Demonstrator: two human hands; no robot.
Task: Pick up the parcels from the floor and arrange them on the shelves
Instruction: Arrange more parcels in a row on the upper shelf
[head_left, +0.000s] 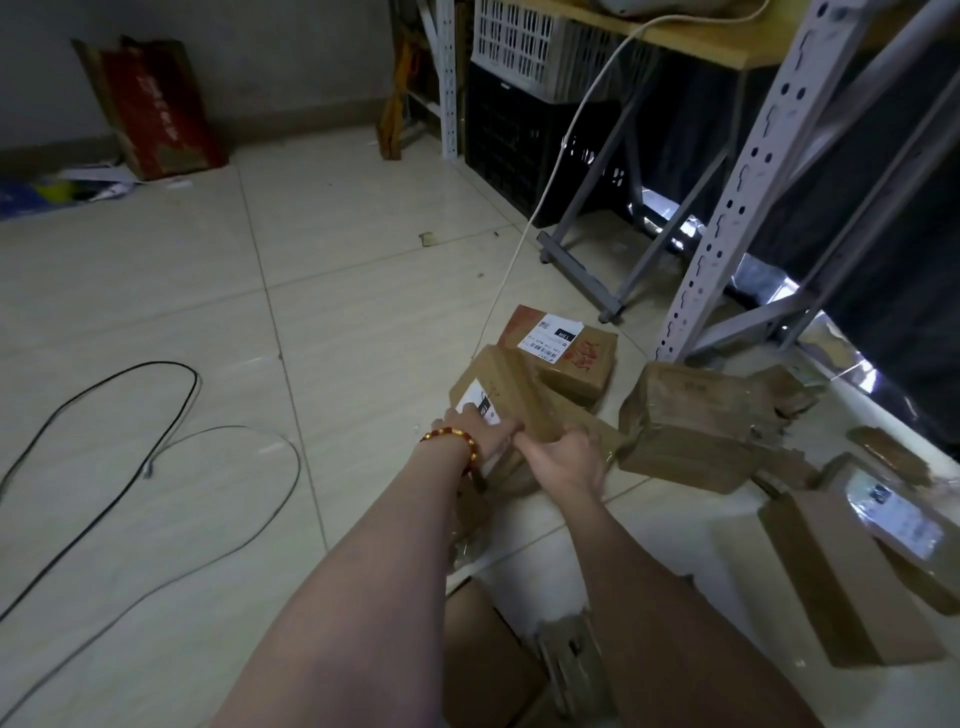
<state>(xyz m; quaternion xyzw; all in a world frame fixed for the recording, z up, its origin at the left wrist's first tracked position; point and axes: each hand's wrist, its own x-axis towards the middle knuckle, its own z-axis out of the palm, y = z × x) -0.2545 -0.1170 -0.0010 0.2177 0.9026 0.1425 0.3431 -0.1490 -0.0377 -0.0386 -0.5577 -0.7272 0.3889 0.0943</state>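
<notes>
Several brown cardboard parcels lie on the tiled floor. Both my hands are on one tilted parcel (506, 387) with a white label. My left hand (480, 428), with a bead bracelet on its wrist, grips the parcel's near left side over the label. My right hand (566, 457) holds its right near edge. Behind it lies a labelled parcel with red marks (571, 358). A taped, crumpled parcel (696, 415) sits to the right. A long box (841, 577) lies at the lower right. The white metal shelf upright (748, 176) rises at the right.
Black cables (171, 415) loop over the floor at the left. A white cord (550, 187) hangs from the wooden shelf board. A white crate stacked on a black crate (514, 135) stands behind. A grey folding stand (582, 270) sits under the shelf. More cardboard (483, 660) lies near my arms.
</notes>
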